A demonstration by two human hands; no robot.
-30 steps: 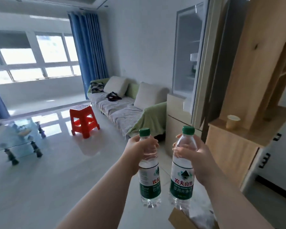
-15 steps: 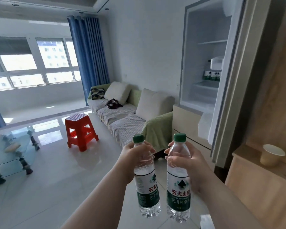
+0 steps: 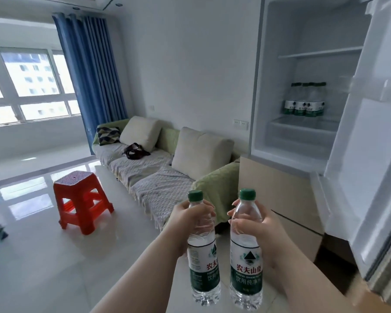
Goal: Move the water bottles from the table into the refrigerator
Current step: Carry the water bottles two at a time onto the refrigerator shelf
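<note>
Since a moment ago the person has walked closer, so the refrigerator [image 3: 273, 86] now looks bigger and fills the top right of the view. Its door [image 3: 359, 154] stands wide open on the right side. Both hands are still out in front and low. The left hand [image 3: 190, 219] has its fingers curled round the top part of the left bottle [image 3: 203, 263], just under the green cap. The right hand [image 3: 257, 229] grips the right bottle [image 3: 246, 267] the same way, with its fingers wrapped round the front. Both bottles hang upright, side by side, near each other but not touching. They are well apart from the refrigerator and not yet inside it. Holding them by the thin top part probably makes them easy to carry, one in each hand, and leaves the flat bottoms free to set down. A few bottles like them [image 3: 305, 100] already stand close together at the back edge of the lower shelf [image 3: 303, 127]. They sit far back, likely so that more can go in front. The job looks partly done, and the step now is carrying. Next the person will probably need to lift both bottles up to that shelf and stand them there without knocking the back row over. A sofa [image 3: 156, 177] and a red stool [image 3: 81, 199] sit off to the left, out of the way.
</note>
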